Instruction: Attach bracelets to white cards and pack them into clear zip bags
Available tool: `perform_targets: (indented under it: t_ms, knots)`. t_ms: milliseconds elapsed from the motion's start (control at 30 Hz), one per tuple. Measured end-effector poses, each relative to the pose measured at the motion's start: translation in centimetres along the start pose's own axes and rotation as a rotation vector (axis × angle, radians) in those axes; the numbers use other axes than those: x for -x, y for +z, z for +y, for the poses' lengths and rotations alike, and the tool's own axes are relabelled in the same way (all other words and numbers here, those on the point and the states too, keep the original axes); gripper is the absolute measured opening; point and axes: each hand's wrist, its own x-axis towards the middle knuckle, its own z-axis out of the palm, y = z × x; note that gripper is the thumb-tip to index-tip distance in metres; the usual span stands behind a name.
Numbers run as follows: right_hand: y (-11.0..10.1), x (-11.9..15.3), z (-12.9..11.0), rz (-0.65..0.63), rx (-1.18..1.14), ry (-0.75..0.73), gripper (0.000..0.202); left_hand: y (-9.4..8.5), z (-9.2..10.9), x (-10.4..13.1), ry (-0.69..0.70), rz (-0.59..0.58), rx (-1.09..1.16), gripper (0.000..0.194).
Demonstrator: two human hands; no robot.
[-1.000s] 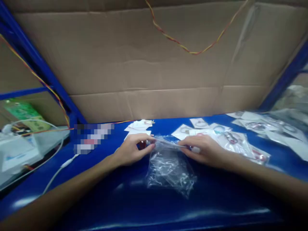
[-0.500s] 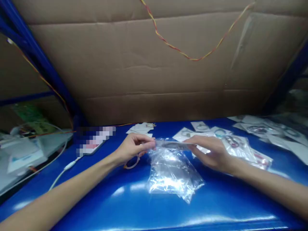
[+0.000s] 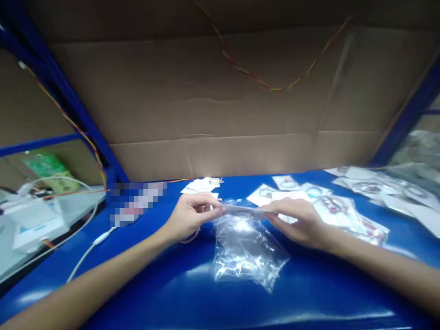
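A thin flat packet (image 3: 242,210), seen nearly edge-on, is held between both hands. My left hand (image 3: 195,215) pinches its left end between thumb and fingers. At its right end my right hand (image 3: 297,220) is closed on it in the same way. Below and behind the packet, clear plastic bags (image 3: 249,256) lie on the blue table (image 3: 165,293). Partly hidden under my left hand is a pale ring (image 3: 190,237). What is inside the packet cannot be made out.
White cards (image 3: 202,185) lie at the back centre. Bagged items (image 3: 337,211) and more white packets (image 3: 385,181) spread over the right side. At left are a blurred-out device (image 3: 139,204) with a white cable (image 3: 82,259) and a white box (image 3: 41,229). Cardboard (image 3: 240,110) stands behind.
The packet has tilted slightly, and my right hand has shifted a little left and down. The ring is now more covered by my left hand. The camera view has moved slightly.
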Motion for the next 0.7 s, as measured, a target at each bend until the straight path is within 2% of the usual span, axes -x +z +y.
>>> perform_targets:
  t_ms: [167,400,700]
  knots:
    - [0.1,0.0,0.1,0.027,-0.012,0.020,0.016,-0.5,0.0,-0.5,-0.039,-0.019,-0.024,0.027]
    - [0.0,0.0,0.2,0.083,-0.099,0.212,0.012,-0.7,-0.5,-0.7,-0.176,-0.002,0.067,0.038]
    - [-0.4,-0.6,0.3,0.112,-0.288,0.458,0.028,-0.8,-1.2,-1.0,-0.212,-0.028,0.334,0.037]
